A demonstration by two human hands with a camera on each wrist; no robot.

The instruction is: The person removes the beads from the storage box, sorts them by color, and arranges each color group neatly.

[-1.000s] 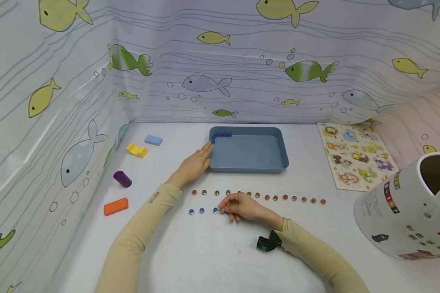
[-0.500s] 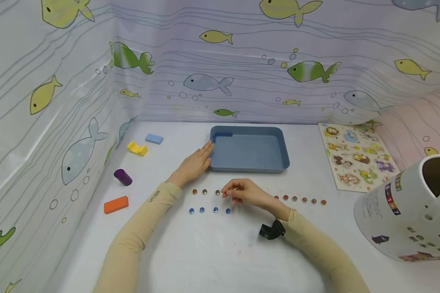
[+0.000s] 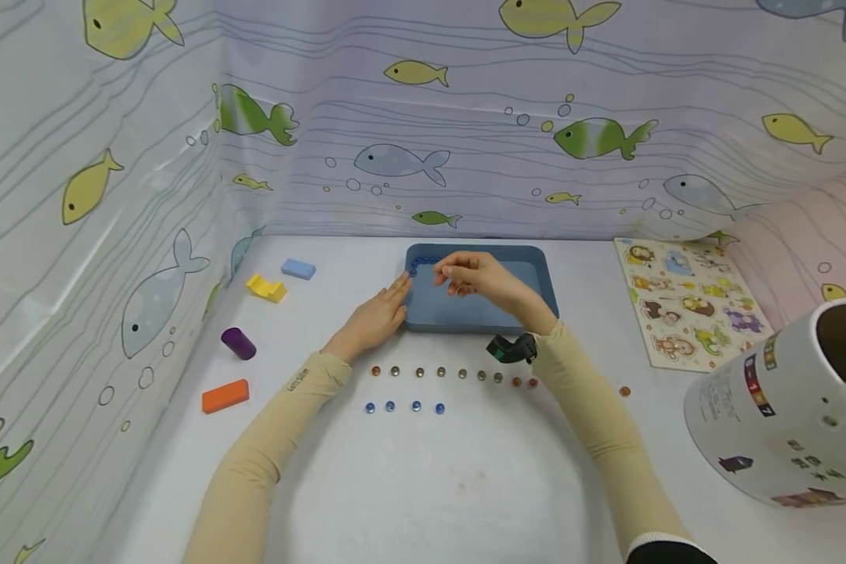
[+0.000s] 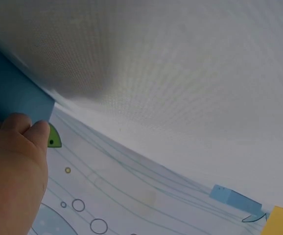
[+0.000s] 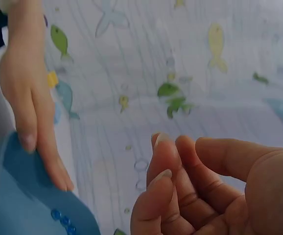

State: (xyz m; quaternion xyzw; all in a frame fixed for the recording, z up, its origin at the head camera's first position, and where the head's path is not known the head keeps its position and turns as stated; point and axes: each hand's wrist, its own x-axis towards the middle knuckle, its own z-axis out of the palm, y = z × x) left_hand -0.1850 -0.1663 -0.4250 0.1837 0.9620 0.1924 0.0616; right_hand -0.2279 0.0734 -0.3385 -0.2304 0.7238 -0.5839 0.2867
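My left hand lies flat on the table, straight fingers touching the left wall of the blue tray; the left wrist view shows the left hand against the tray. My right hand hovers over the tray's far left corner with its fingertips pinched together; what they pinch is hidden. Several blue beads line that corner, the same blue beads showing below my right hand. On the table lie a row of orange and grey beads and a shorter row of blue beads.
At the left lie a light blue block, a yellow piece, a purple cylinder and an orange block. An animal puzzle board and a white container are at the right. Fish-print walls enclose the table.
My right hand rose from the short blue bead row, passed over the orange and grey row and now hangs above the tray. The left hand stayed put.
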